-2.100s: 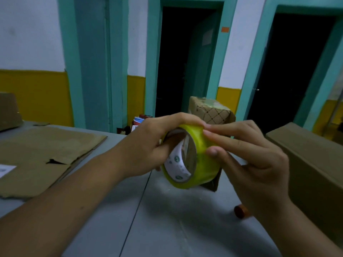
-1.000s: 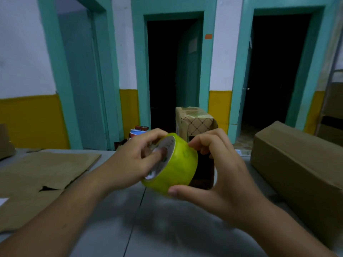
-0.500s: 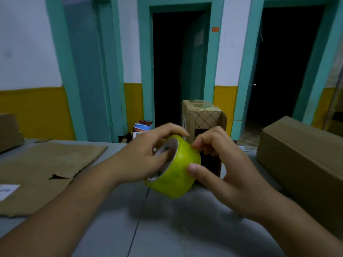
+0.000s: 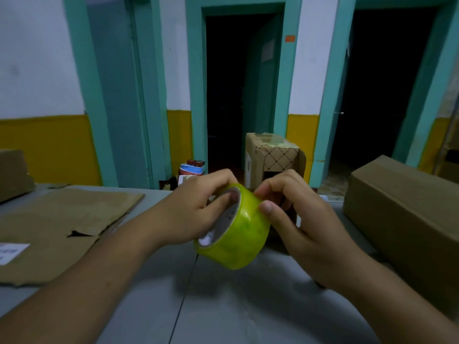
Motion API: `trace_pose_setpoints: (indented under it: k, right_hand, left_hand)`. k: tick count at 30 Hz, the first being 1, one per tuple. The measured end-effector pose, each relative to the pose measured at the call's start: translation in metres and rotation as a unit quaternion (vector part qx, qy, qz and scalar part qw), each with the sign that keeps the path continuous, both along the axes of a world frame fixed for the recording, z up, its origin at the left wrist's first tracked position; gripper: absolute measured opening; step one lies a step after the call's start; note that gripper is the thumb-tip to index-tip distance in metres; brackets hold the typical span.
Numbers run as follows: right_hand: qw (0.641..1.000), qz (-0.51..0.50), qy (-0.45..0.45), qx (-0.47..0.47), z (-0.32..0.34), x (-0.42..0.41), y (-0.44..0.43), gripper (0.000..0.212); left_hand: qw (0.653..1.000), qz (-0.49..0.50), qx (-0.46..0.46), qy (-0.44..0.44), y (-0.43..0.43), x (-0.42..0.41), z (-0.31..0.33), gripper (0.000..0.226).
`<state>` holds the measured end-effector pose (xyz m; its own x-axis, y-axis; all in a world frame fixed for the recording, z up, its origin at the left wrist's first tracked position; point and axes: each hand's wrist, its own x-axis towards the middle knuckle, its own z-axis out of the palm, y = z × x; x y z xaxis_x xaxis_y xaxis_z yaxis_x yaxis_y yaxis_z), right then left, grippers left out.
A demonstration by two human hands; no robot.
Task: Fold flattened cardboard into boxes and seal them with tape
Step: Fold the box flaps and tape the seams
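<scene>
Yellow-green glossy tape roll (image 4: 238, 237), held through its core by the left hand (image 4: 193, 212), right hand (image 4: 305, 229) pinching its surface.

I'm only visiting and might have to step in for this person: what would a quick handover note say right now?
Left hand holds the tape roll, thumb inside its core.
Right hand picks at the roll's outer face with thumb and curled fingertips; no strip is pulled free.
Flat cardboard lies unfolded on the table, left side.
A closed box sits on the right; its seal can't be judged.
To do: find the tape end, fold, seal.
</scene>
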<state>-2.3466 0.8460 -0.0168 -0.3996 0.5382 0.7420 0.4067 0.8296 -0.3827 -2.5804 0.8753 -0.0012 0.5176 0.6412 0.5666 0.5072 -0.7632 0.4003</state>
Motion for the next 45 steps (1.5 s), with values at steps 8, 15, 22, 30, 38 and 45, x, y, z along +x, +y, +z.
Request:
trace_pose_setpoints:
  k: [8,15,22,30,38,45]
  right_hand:
    - [0.997,-0.015,0.019,0.073,0.0,0.0,0.0,0.019]
    - [0.988,-0.053,0.05,0.137,-0.002,0.003,0.003,0.021]
    - [0.988,-0.053,0.042,0.139,-0.003,0.004,0.004,0.021]
    - [0.992,-0.039,0.018,0.116,0.0,0.0,-0.005,0.034]
    - [0.998,-0.031,-0.016,0.043,0.002,-0.002,-0.011,0.067]
    - [0.999,0.013,-0.001,0.031,0.002,-0.002,-0.012,0.042]
  left_hand:
    - [0.999,0.023,-0.002,-0.025,0.004,-0.002,-0.002,0.021]
    - [0.999,0.007,-0.022,-0.028,0.002,-0.001,-0.002,0.02]
    - [0.999,0.019,-0.043,-0.027,0.002,0.001,-0.004,0.022]
    - [0.994,0.028,-0.093,-0.05,0.002,0.001,-0.001,0.025]
    - [0.991,-0.007,-0.132,-0.03,-0.003,-0.002,0.003,0.023]
    - [0.996,0.034,-0.075,-0.016,0.003,-0.008,0.002,0.029]
